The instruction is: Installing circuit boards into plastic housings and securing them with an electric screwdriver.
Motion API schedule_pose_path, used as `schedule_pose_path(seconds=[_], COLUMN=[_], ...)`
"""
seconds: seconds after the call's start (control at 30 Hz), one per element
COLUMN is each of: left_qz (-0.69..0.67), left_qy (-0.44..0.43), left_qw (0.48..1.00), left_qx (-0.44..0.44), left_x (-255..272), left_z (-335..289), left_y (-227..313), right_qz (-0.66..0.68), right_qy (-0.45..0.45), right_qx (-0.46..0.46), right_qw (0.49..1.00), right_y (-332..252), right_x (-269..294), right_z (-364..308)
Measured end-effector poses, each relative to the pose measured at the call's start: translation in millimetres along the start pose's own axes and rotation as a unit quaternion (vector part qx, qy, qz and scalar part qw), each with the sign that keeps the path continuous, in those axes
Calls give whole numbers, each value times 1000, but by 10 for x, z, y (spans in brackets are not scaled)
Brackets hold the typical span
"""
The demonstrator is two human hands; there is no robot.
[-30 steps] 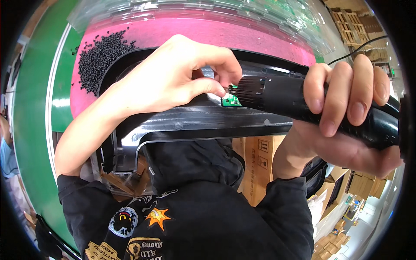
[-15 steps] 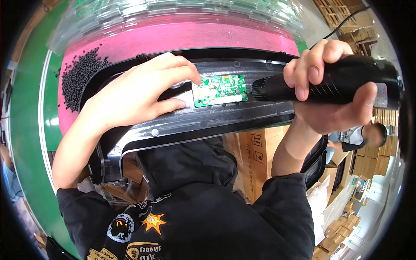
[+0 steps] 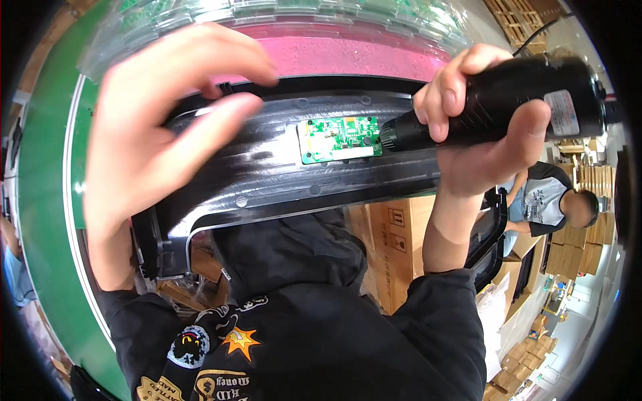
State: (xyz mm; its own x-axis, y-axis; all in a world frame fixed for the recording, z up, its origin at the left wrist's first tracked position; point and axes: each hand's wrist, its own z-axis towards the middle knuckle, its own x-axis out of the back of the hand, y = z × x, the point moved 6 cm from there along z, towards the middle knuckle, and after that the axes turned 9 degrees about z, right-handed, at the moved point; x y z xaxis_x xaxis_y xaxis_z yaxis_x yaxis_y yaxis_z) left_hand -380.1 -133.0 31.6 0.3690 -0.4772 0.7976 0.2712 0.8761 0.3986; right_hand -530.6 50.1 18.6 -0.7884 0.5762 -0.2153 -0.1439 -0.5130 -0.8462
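Observation:
My right hand (image 3: 478,150) is wrapped round a black electric screwdriver (image 3: 515,93), held nearly level with its ribbed nose toward the left. That nose reaches the right edge of a green circuit board (image 3: 340,142) in this view; whether it touches a screw there is hidden. The board lies inside a long black plastic housing (image 3: 281,180). My left hand (image 3: 167,127) is raised over the housing's left end, smeared by motion. Its thumb and fingers are apart, with nothing visible between them.
The housing rests on a pink tabletop (image 3: 334,57). Stacked clear plastic trays (image 3: 301,15) stand at the far side. A cardboard box (image 3: 394,250) is below the near edge. Another person (image 3: 552,200) is at the right, near stacked cartons (image 3: 568,250).
My left hand has left the board's left edge and moved up and left, covering the pile of small black pieces. The screwdriver has shifted slightly left and up with my right hand.

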Motion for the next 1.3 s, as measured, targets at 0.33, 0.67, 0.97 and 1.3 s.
schedule_pose_path(seconds=[0.33, 0.67, 0.97, 1.3], left_qz=[81, -594, -734, -489], left_qy=[125, 175, 339, 669], left_qw=[890, 652, 550, 529], left_qx=[432, 437, 209, 181], left_x=[67, -965, -565, 352], left_z=[-1720, -2304, -2819, -3534], left_y=[-426, -57, -53, -434], right_qz=[290, 281, -431, -635], right_qy=[204, 268, 374, 477], right_qx=[-133, -118, 91, -522], right_qw=[926, 914, 816, 310], right_y=[50, 102, -1026, -36], right_x=[645, 758, 2555, 4647], right_z=[262, 177, -851, -3841])
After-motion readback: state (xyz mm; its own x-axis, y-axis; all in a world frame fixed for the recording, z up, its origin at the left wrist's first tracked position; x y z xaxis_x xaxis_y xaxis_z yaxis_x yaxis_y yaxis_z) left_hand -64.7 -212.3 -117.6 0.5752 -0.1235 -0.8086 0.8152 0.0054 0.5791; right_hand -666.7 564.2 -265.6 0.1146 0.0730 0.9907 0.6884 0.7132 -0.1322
